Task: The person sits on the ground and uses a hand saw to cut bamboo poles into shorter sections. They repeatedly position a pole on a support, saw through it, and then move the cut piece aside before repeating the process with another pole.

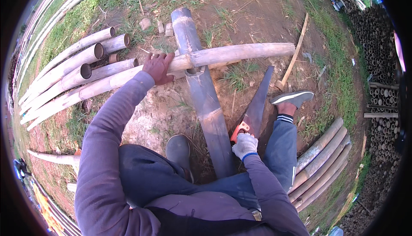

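A long pale bamboo pole point(242, 53) lies across a thick grey bamboo log point(205, 96), over a notch in the log's upper side. My bare left hand point(159, 68) grips the pole just left of the log, its fingers curled over the top. In a white knitted glove, my right hand point(246, 146) is closed round the orange handle of a hand saw point(259, 103). The saw's blade points up and away, to the right of the log and apart from the pole.
Several cut bamboo poles point(81, 55) lie at the left, and more point(322, 158) at the right beside my leg. A thin bamboo strip point(296, 49) rests near my right shoe point(292, 97). Stacked bamboo point(382, 141) lines the far right. Grass patches and chips cover parts of the soil.
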The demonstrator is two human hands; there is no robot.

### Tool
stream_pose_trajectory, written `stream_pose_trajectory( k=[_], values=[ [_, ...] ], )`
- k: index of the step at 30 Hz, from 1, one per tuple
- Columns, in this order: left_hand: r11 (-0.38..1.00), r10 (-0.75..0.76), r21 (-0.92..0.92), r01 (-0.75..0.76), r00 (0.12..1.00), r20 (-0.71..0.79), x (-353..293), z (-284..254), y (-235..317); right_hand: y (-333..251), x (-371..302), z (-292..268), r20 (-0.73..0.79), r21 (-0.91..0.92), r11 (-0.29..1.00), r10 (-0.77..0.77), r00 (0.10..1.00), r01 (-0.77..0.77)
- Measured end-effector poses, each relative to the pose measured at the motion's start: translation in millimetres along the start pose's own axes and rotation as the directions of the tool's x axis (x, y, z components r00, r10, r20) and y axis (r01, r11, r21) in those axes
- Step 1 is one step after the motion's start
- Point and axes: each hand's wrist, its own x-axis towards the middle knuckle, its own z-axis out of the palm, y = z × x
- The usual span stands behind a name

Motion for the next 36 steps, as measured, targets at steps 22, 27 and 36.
stream_pose_trajectory(
  k=[22, 27, 36],
  values=[
    [0.874, -0.25, -0.453, 0.176, 0.962, -0.11, 98, -4, 120, -8, -151, -5, -0.54, 0.841, 0.315, 0.527, 0.656, 0.44],
    [0.819, -0.306, -0.511, 0.26, 0.952, -0.006, 104, -12, 121, -13, -87, -64, -0.642, 0.763, 0.397, 0.374, 0.669, 0.51],
    [0.805, -0.337, -0.496, 0.325, 0.939, 0.068, 106, -23, 122, -51, -29, -103, -0.789, 0.587, 0.487, 0.166, 0.592, 0.646]
  ],
)
